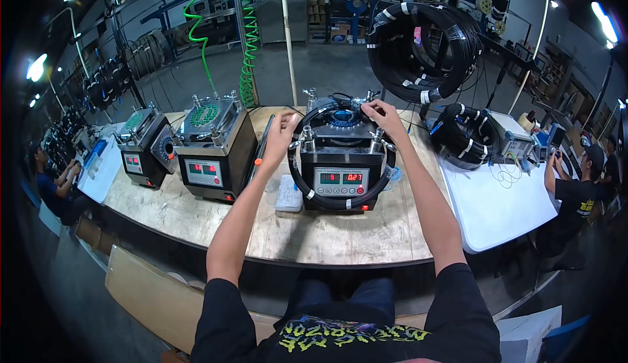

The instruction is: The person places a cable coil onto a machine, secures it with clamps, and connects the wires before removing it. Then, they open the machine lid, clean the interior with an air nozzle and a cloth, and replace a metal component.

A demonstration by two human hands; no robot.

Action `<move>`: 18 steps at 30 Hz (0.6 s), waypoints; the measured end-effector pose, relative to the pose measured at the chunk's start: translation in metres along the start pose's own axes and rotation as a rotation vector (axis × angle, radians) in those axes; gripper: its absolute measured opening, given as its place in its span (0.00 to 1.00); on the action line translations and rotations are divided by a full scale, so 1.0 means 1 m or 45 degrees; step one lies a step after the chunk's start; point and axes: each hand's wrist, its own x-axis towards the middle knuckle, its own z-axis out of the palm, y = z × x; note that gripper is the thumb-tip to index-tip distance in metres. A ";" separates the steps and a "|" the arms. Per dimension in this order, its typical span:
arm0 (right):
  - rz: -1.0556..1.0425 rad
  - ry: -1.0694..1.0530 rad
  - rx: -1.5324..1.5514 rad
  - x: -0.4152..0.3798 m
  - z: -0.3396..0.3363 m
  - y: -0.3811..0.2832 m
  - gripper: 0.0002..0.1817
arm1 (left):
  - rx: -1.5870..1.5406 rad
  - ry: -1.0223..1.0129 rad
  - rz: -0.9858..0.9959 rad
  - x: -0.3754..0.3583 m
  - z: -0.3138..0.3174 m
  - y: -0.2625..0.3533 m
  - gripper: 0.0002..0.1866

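A polishing machine [383, 178] with a red-lit display [340, 178] stands in front of me, a round dark plate [341, 118] on its top. A coil of black cable [340, 204] loops around the machine's front and sides. My left hand [282, 128] is closed, fingers curled, beside the coil's upper left; what it holds, if anything, is hidden. At the top right corner, my right hand [384, 115] pinches near a metal post and the cable; the thing between its fingertips is too small to make out.
Two similar machines [216, 137] [140, 142] stand left on the wooden bench [196, 216]. A plastic tub [288, 193] sits beside the middle machine. Cable coils hang [424, 52] and lie [463, 137] at right, near a white table [500, 202]. Other people work on both sides.
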 end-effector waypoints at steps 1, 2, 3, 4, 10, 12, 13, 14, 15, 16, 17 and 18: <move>0.000 0.001 -0.001 0.001 0.000 0.002 0.23 | 0.026 -0.099 -0.002 0.011 0.002 0.020 0.22; 0.001 0.004 -0.004 0.001 -0.001 0.004 0.23 | 0.063 -0.209 -0.071 0.022 0.004 0.034 0.22; -0.011 0.012 -0.001 0.000 -0.002 0.005 0.23 | 0.100 -0.318 -0.139 0.033 0.008 0.044 0.23; -0.024 0.018 0.000 0.000 -0.002 0.005 0.23 | 0.136 -0.426 -0.207 0.042 0.012 0.051 0.24; -0.058 0.036 -0.103 -0.007 -0.003 0.000 0.24 | 0.341 -0.517 -0.011 0.050 0.028 0.044 0.26; -0.097 0.060 -0.212 -0.011 -0.005 0.003 0.25 | 0.203 -0.545 -0.020 0.050 0.025 0.040 0.26; -0.108 0.048 -0.150 -0.013 -0.005 0.004 0.25 | 0.194 -0.559 -0.031 0.050 0.024 0.039 0.26; -0.118 0.037 -0.087 -0.018 -0.005 0.005 0.25 | 0.121 -0.573 -0.040 0.050 0.024 0.038 0.26; -0.128 0.023 -0.027 -0.022 -0.006 0.008 0.26 | 0.045 -0.585 -0.048 0.049 0.024 0.039 0.25; -0.065 0.048 -0.018 -0.026 -0.007 0.010 0.26 | -0.033 -0.593 -0.054 0.048 0.025 0.041 0.24; -0.002 0.075 -0.008 -0.032 -0.007 0.013 0.26 | -0.014 -0.584 -0.050 0.048 0.024 0.042 0.24; 0.064 0.103 0.002 -0.040 -0.007 0.016 0.26 | 0.006 -0.577 -0.048 0.046 0.023 0.045 0.24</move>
